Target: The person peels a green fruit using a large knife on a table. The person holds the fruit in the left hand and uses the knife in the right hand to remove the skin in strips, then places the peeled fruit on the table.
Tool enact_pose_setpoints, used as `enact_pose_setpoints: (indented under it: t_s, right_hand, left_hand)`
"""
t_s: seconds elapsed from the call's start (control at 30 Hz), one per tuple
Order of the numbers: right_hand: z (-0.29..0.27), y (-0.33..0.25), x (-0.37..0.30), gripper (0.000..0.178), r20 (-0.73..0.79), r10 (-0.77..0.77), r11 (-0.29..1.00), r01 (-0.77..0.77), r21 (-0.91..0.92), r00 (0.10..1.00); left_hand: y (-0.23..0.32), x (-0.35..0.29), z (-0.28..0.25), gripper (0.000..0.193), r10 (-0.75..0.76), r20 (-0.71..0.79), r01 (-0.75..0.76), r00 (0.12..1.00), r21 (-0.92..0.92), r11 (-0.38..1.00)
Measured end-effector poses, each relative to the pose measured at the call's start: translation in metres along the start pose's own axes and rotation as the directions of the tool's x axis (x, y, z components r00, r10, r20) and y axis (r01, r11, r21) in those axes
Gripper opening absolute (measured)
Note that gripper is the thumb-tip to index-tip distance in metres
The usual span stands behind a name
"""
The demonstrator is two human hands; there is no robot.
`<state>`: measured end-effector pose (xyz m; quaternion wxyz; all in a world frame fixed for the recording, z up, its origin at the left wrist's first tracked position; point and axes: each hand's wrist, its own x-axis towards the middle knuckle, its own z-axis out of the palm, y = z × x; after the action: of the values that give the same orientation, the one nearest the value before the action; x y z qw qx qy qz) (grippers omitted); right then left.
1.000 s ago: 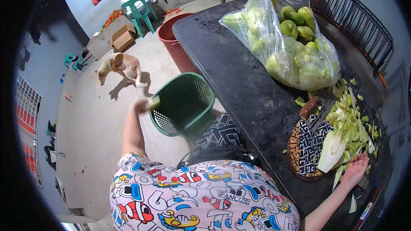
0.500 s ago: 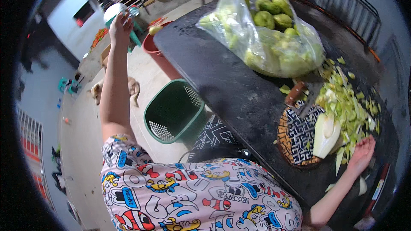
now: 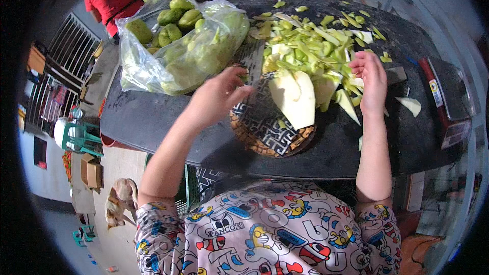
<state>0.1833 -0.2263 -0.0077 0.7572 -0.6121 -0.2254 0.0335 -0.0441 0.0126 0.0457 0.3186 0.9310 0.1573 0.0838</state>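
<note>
Extending to the round board (image 3: 257, 122), the left hand (image 3: 218, 97) has indiscernible grip; the right hand (image 3: 372, 80), released, adjoins peelings (image 3: 300, 43).

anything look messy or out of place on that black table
Yes, mildly: green and pale scraps lie heaped loose on the black table beyond the round patterned board, with stray bits scattered toward the far edge. It looks untidy because nothing contains them. I see no clear damage.

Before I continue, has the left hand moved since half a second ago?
Yes, rightward: the left hand was past the left edge of the black table and is now over it, near the round patterned board.
</note>
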Motion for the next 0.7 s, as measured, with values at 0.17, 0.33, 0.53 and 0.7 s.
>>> enact_pose_setpoints:
  t_s: [0.17, 0.33, 0.53, 0.7]
  right_hand:
    - [-0.003, -0.009, 0.0, 0.02, 0.116, -0.016, 0.957, 0.049, -0.286, 0.993]
    - [0.019, -0.033, -0.026, 0.017, 0.256, -0.089, 0.927, 0.174, -0.333, 0.963]
    - [0.043, -0.025, -0.052, 0.056, 0.547, -0.166, 0.711, 0.484, -0.511, 0.821]
    - [0.046, -0.007, -0.054, 0.077, 0.594, 0.074, 0.754, 0.344, -0.559, 0.801]
  left_hand:
    - [0.044, 0.032, 0.043, 0.051, 0.067, -0.084, -0.034, 0.994, 0.352, 0.935]
    - [0.005, 0.043, 0.026, 0.036, -0.069, -0.228, 0.133, 0.971, 0.278, 0.952]
    - [0.007, 0.046, 0.046, 0.047, 0.097, -0.072, -0.105, 0.993, -0.118, 0.988]
    - [0.029, 0.049, 0.059, 0.046, 0.26, -0.134, -0.232, 0.956, 0.192, 0.954]
